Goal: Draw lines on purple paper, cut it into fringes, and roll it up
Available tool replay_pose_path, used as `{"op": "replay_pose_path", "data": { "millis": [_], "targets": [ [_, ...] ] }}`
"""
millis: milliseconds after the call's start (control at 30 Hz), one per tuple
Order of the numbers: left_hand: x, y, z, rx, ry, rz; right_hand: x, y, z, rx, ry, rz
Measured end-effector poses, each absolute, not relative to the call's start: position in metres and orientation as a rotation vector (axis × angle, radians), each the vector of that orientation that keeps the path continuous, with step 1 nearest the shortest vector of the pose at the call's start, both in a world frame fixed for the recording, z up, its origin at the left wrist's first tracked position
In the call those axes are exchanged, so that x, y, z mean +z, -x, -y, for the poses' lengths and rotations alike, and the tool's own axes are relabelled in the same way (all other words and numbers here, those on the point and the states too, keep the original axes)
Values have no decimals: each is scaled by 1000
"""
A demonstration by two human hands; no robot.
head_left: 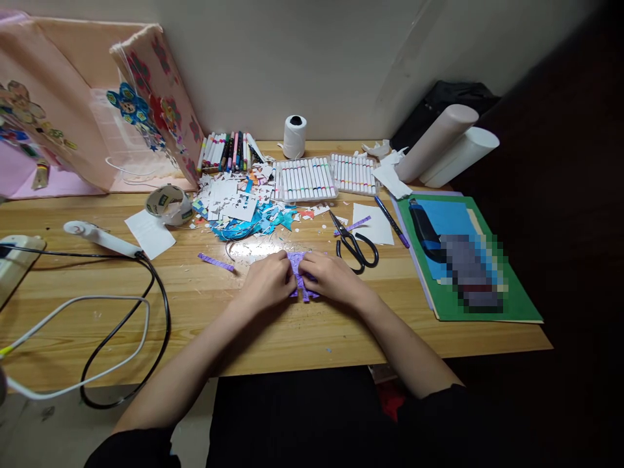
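Between my hands is a piece of purple patterned paper [296, 260] with a slit or gap along its lower edge. My left hand [273, 279] is closed on its left side, fingers curled. From the other side my right hand [327, 276] pinches the same paper, its fingers partly hidden. Black-handled scissors [348, 240] lie just beyond my right hand, blades pointing away. A purple paper strip [216, 262] rests left of my hands, and another strip [358, 224] lies by the scissors.
Paper scraps [238, 201] pile up at the back, beside marker boxes [307, 179] and a thread spool [295, 136]. A tape roll [169, 205], a glue gun [100, 239] and looping cables lie left. Green sheets [507, 309] and a purple pen [391, 222] are right.
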State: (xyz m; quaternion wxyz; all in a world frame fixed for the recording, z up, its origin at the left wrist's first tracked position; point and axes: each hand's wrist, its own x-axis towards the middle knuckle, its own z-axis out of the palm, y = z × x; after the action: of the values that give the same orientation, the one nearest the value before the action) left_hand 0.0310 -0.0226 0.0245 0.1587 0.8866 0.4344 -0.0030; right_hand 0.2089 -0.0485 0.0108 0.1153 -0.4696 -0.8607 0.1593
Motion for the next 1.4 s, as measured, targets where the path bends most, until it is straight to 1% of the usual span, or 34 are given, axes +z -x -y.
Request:
{"op": "replay_pose_path", "data": {
  "millis": [233,533,667,867,967,1100,1233,1333,1400],
  "targets": [
    [26,-32,23,-25,-2489,-1261,18,-225,49,741,1231,2510],
    [26,-34,25,-41,-2528,-1252,19,-226,48,884,1240,2376],
    [26,-37,29,4,-2579,-1192,20,-227,47,923,1299,2310],
    [16,-37,31,66,-2469,-1111,20,-226,47,1007,1392,2179],
    [13,-37,32,94,-2396,-1091,20,-226,46,1116,1404,2086],
    [12,-37,33,125,-2348,-1101,22,-229,46,1338,1306,1911],
    [12,-38,32,153,-2320,-1103,21,-234,46,1470,1245,1774],
    [14,-38,30,164,-2285,-1102,18,-239,46,1487,1218,1783],
    [15,-38,29,162,-2256,-1120,17,-241,47,1401,1239,1909]
  ]
}}
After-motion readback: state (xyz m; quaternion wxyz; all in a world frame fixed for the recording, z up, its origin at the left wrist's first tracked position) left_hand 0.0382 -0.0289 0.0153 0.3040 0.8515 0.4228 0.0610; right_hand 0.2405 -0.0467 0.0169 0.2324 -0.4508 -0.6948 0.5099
